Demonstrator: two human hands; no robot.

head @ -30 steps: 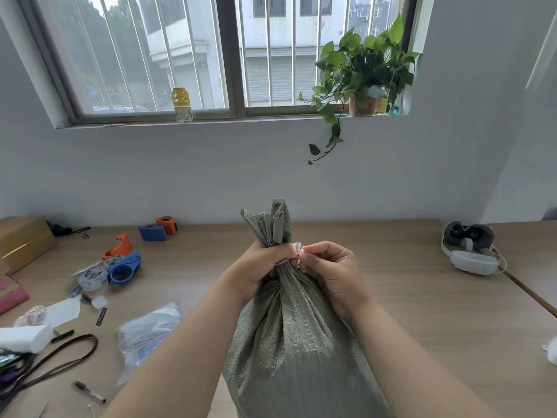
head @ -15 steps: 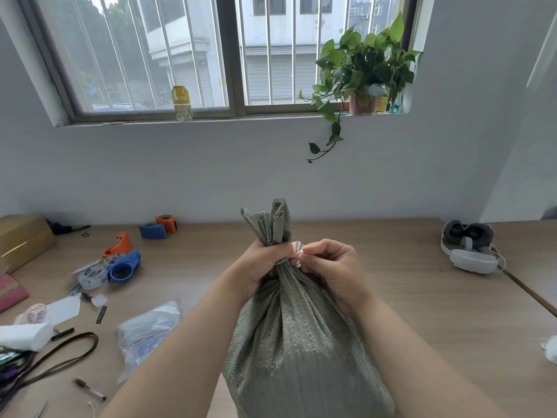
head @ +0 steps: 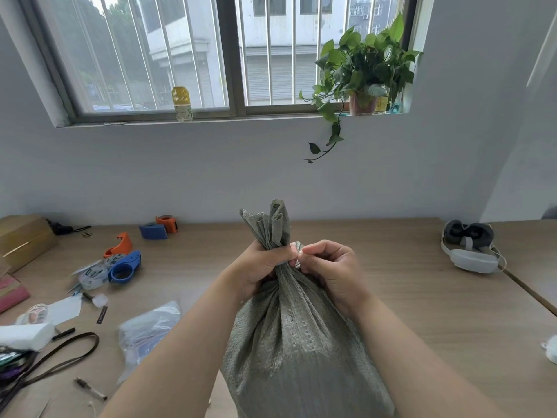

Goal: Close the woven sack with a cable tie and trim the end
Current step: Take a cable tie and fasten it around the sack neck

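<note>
A grey-green woven sack stands upright on the wooden table in front of me, its gathered top sticking up above my fists. My left hand is clenched round the bunched neck from the left. My right hand is closed against the neck from the right, fingertips pinched on something small and pale. A sliver of white cable tie shows between the two hands; most of it is hidden by my fingers.
Left of the sack lie a clear plastic bag, blue and orange tape dispensers, a dark strap, a white roll and a cardboard box. A headset sits at the right. The wall is close behind.
Both hands stay at the neck; nothing has visibly moved beyond a slight shift of the fingers.
</note>
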